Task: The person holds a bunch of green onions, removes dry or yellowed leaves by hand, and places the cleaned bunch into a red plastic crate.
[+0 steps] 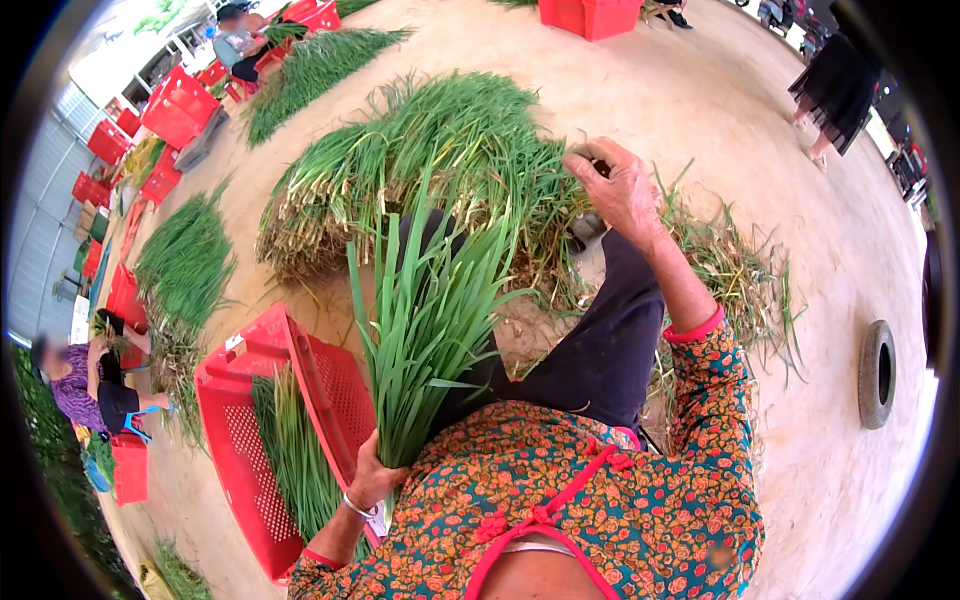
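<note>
My left hand [378, 474] is wrapped round the lower end of a bunch of garlic chives [430, 330]; the long flat green leaves fan out upward over my lap. Raised beyond my right knee is my right hand [617, 185], its thumb and fingers curled together in a pinch. What it pinches, if anything, is too small to make out. Just left of that hand spreads a large heap of chives [440, 135], pale stem ends toward the left and near side. A red plastic crate [235, 400] stands beside my left arm, with more chives [300, 450] lying inside it.
Withered leaf scraps [735, 270] litter the floor right of my leg. A tire [877, 375] lies at the far right. Another chive pile [185, 255] and stacked red crates [180, 107] are at the left. Two people sit there, and another person [838, 90] stands far right.
</note>
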A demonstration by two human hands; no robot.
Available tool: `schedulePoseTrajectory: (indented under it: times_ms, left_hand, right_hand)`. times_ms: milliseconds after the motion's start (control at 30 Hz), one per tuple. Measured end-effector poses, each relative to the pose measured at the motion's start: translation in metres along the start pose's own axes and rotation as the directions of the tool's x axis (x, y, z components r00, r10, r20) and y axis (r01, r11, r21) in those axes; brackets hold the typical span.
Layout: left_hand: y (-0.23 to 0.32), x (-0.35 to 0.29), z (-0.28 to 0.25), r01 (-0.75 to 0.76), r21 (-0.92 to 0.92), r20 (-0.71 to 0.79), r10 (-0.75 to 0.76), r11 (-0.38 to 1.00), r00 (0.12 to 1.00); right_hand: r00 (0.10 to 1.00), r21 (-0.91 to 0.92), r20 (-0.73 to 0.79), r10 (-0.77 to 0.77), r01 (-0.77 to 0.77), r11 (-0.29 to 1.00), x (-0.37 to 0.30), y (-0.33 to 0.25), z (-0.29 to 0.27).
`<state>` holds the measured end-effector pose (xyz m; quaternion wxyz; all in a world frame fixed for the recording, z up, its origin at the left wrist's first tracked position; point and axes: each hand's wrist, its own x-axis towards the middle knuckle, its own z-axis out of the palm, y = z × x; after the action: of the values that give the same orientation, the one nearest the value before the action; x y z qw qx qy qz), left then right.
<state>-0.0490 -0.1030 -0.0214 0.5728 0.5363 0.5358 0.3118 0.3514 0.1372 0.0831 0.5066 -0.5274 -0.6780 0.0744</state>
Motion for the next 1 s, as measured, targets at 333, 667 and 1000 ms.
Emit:
schedulePoseTrajectory:
  times_ms: [333,667,1000]
  left_hand:
    - [0.007,0.001,0.007,-0.01,0.039,-0.028,0.011,0.999,1.0]
    - [0.002,0.008,0.002,0.024,0.008,0.021,-0.024,1.0,0.999]
    - [0.004,0.011,-0.002,0.079,-0.023,0.079,-0.077,0.997,0.994]
  right_hand:
    - [0.786,0.312,0.601,-0.144,-0.064,0.948,-0.016,-0.059,0.053]
    - [0.755,-0.102,0.291,-0.588,0.635,0.766,-0.043,-0.05,0.051]
    - [0.951,0.18,-0.016,-0.309,0.307,0.935,-0.001,-0.087,-0.017]
